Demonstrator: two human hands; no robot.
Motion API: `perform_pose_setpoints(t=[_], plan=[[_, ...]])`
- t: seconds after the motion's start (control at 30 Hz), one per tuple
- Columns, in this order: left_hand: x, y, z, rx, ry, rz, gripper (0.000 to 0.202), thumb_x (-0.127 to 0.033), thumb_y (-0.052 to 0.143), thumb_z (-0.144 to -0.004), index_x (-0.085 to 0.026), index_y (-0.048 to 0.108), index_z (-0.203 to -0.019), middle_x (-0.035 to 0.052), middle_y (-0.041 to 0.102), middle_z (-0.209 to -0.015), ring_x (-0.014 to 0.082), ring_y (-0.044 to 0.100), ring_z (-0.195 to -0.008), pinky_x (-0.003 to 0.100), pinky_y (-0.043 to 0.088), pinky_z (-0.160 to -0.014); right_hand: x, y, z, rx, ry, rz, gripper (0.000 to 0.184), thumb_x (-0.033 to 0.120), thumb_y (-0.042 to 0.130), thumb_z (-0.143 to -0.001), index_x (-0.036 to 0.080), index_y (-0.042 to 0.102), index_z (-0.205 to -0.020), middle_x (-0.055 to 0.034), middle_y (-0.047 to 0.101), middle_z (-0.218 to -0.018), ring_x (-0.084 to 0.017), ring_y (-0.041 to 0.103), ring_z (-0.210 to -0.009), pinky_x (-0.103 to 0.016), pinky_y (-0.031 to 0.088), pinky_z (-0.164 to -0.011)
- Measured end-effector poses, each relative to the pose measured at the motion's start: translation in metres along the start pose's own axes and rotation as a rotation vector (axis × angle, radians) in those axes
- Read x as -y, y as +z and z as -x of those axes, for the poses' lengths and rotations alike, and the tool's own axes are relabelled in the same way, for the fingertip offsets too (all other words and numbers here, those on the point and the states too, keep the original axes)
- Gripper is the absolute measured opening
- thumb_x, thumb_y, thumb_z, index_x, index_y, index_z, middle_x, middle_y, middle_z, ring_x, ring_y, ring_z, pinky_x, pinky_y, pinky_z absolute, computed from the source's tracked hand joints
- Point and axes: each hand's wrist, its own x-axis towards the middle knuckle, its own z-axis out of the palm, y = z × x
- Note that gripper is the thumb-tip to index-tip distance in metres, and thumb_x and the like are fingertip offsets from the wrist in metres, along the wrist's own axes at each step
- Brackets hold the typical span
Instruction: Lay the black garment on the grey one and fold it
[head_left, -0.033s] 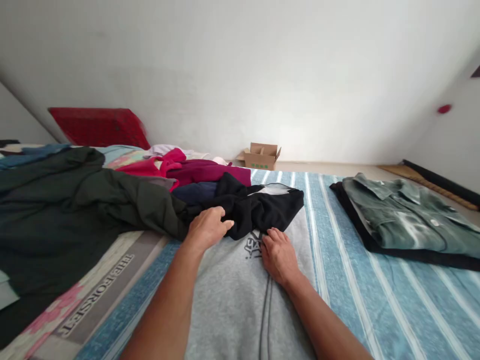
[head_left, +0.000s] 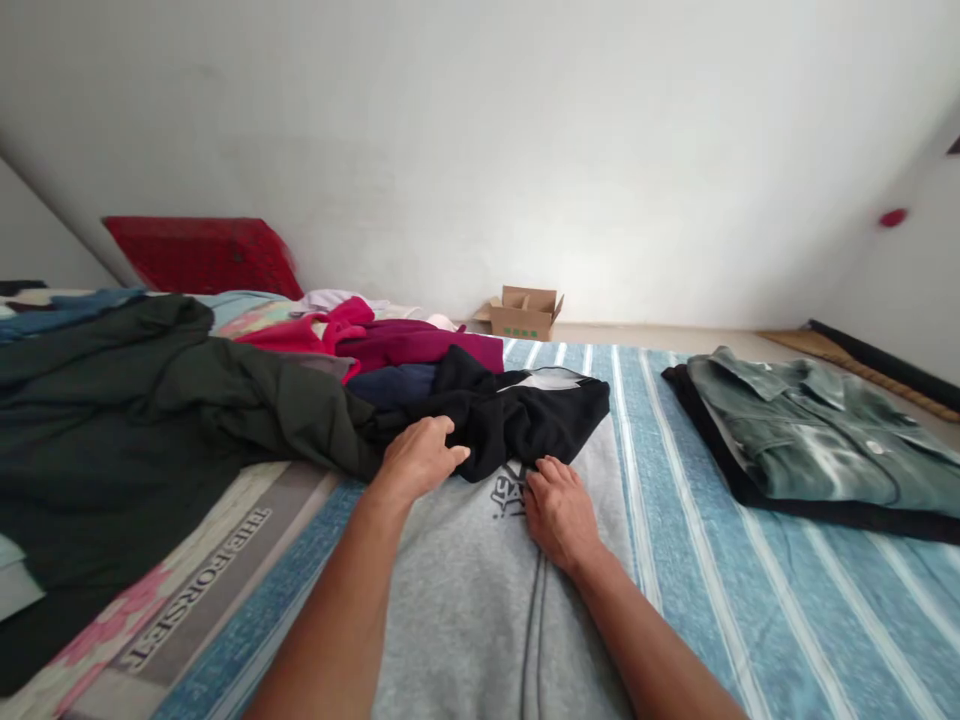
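A grey garment [head_left: 465,600] with dark lettering lies spread flat on the striped bed in front of me. A black garment [head_left: 540,415] is bunched across its far end. My left hand [head_left: 420,457] rests on the near edge of the black garment, with its fingers curled into the cloth. Beside the lettering, my right hand [head_left: 559,512] lies flat on the grey garment, and its fingertips reach the black cloth's hem.
A dark green garment [head_left: 150,420] sprawls at the left, with magenta and pink clothes [head_left: 390,340] behind it. A folded green shirt [head_left: 817,440] lies on black cloth at the right. A cardboard box [head_left: 523,312] stands by the far wall. A red cushion [head_left: 202,255] leans at the back left.
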Motion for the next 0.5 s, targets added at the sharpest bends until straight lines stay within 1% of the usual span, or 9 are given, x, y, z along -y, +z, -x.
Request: perform_pose_setpoints(t=[0.07,0.1,0.13,0.2,0.27,0.3,0.4,0.5], plan=[[0.008,0.012,-0.003,0.052,0.092,0.021,0.044,-0.027,0.067,-0.065,-0.015,0.064,-0.108,0.0121,0.065,-0.107,0.0259,0.061,-0.096,0.030,0.045,-0.079,0.000,0.001,0.001,0.002,0.003,0.005,0.020,0.020,0.045,-0.089,0.018,0.064,-0.092,-0.0090,0.060,-0.108,-0.024,0.047,-0.115,-0.036,0.036,-0.098],[0.010,0.016,-0.003,0.080,0.151,0.047,0.046,-0.024,0.069,-0.062,-0.016,0.064,-0.107,0.0110,0.064,-0.108,0.0245,0.060,-0.097,0.029,0.044,-0.080,0.000,0.001,0.001,0.004,0.005,0.007,0.020,0.020,0.045,-0.089,0.018,0.064,-0.092,-0.0089,0.060,-0.109,-0.024,0.047,-0.115,-0.036,0.036,-0.098],[0.012,0.019,-0.003,0.103,0.199,0.069,0.043,-0.021,0.070,-0.059,-0.017,0.065,-0.101,0.0092,0.064,-0.105,0.0231,0.060,-0.095,0.028,0.043,-0.080,0.000,0.001,0.001,0.005,0.006,0.008,0.020,0.020,0.045,-0.089,0.018,0.064,-0.093,-0.0088,0.060,-0.110,-0.024,0.047,-0.115,-0.036,0.036,-0.098],[0.012,0.022,-0.003,0.127,0.258,0.105,0.026,-0.014,0.067,-0.056,-0.017,0.066,-0.081,0.0045,0.064,-0.091,0.0196,0.059,-0.085,0.026,0.042,-0.075,0.000,0.001,0.001,0.004,0.007,0.008,0.020,0.020,0.045,-0.089,0.018,0.064,-0.094,-0.0088,0.060,-0.110,-0.024,0.047,-0.116,-0.036,0.036,-0.098],[0.011,0.022,-0.004,0.102,0.273,0.170,0.009,-0.012,0.062,-0.057,-0.018,0.058,-0.063,-0.0002,0.059,-0.074,0.0156,0.055,-0.071,0.025,0.040,-0.067,0.001,0.002,0.001,0.000,0.009,0.003,0.020,0.019,0.045,-0.089,0.018,0.064,-0.095,-0.0090,0.060,-0.110,-0.024,0.046,-0.116,-0.037,0.036,-0.098],[0.011,0.021,-0.004,0.078,0.272,0.225,0.007,-0.014,0.060,-0.059,-0.018,0.054,-0.059,-0.0021,0.055,-0.067,0.0139,0.052,-0.065,0.024,0.038,-0.063,0.001,0.002,0.001,-0.004,0.009,-0.001,0.020,0.019,0.045,-0.089,0.018,0.064,-0.094,-0.0090,0.060,-0.110,-0.023,0.046,-0.116,-0.037,0.036,-0.098],[0.010,0.014,-0.004,0.004,0.253,0.451,0.015,-0.024,0.056,-0.066,-0.019,0.046,-0.056,-0.0055,0.044,-0.056,0.0115,0.043,-0.056,0.023,0.032,-0.055,0.000,0.003,0.001,-0.015,0.005,-0.016,0.019,0.018,0.046,-0.088,0.019,0.065,-0.092,-0.0089,0.060,-0.110,-0.023,0.047,-0.115,-0.037,0.038,-0.097],[0.010,0.007,-0.002,-0.056,0.187,0.641,0.021,-0.034,0.057,-0.068,-0.019,0.046,-0.058,-0.0064,0.041,-0.055,0.0107,0.039,-0.053,0.023,0.029,-0.051,0.000,0.004,0.002,-0.028,0.002,-0.023,0.019,0.017,0.046,-0.087,0.018,0.065,-0.091,-0.0094,0.060,-0.109,-0.024,0.047,-0.115,-0.038,0.038,-0.096]])
